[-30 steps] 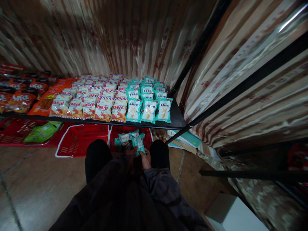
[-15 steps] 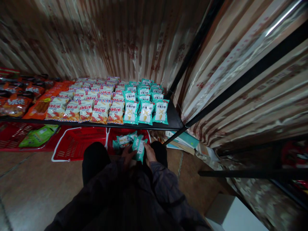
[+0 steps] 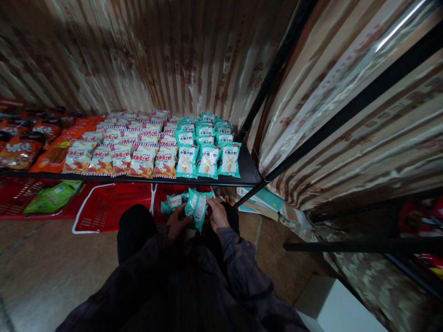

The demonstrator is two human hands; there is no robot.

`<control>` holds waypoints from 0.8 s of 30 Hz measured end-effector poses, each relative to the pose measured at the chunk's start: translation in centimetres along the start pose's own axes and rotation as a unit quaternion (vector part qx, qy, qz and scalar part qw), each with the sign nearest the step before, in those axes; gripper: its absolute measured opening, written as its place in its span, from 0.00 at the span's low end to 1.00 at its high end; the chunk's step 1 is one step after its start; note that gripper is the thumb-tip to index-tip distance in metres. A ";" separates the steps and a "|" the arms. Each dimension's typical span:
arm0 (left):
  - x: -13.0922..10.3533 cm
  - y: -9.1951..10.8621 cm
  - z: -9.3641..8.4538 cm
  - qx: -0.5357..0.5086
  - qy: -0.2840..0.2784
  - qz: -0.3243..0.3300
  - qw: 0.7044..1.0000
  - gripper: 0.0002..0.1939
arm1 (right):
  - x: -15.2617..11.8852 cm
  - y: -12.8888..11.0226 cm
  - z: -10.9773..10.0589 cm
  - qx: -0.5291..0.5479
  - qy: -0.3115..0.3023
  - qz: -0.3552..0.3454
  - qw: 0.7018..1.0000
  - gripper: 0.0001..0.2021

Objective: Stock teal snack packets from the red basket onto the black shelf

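Between my knees, a teal snack bag [image 3: 197, 207] is held by both hands, its printed back facing up. My left hand [image 3: 178, 223] grips its left side, and my right hand [image 3: 218, 215] grips its right side. Just beyond it, more teal bags [image 3: 174, 201] lie in a red basket [image 3: 158, 193] under the shelf edge. On the black shelf [image 3: 251, 170], several teal bags [image 3: 208, 161] stand in rows at the right end, next to rows of white and red snack bags [image 3: 142, 159].
Orange snack packs [image 3: 51, 154] fill the shelf's left part. A second red basket [image 3: 114, 207] and a green bag [image 3: 51, 197] are below. Black shelf posts [image 3: 294, 152] slant across the right, with flat packages [image 3: 265, 200] beneath and a white box [image 3: 341, 306] on the floor.
The held teal bag has turned, showing its back more broadly, and moved slightly left. My left hand has shifted a little left. The view has moved slightly.
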State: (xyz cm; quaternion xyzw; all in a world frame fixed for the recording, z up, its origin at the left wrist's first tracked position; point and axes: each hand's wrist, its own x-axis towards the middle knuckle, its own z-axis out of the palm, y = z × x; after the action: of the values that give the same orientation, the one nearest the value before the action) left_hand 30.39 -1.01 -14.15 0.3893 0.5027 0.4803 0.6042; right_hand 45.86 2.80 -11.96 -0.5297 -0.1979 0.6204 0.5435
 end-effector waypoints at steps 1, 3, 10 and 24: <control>0.0 0.1 0.0 0.000 -0.004 0.003 1.000 0.34 | -0.1 -0.1 0.1 -0.001 0.001 -0.006 1.000 0.17; -0.1 0.3 0.0 -0.008 -0.008 0.005 1.000 0.34 | -0.3 -0.4 0.4 -0.002 0.002 -0.017 1.000 0.17; -0.7 2.1 0.5 -0.025 -0.033 0.013 0.999 0.34 | -0.9 -1.1 1.1 0.009 -0.004 -0.059 0.998 0.16; 0.6 7.4 1.2 -0.040 0.001 0.011 0.999 0.32 | -2.4 -2.9 2.4 -0.019 -0.032 -0.114 0.993 0.14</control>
State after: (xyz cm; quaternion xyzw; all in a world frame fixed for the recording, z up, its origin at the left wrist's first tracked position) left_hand 30.23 1.31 -7.04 0.3704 0.4791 0.5070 0.6134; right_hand 44.70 2.43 -7.66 -0.4935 -0.2859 0.5674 0.5939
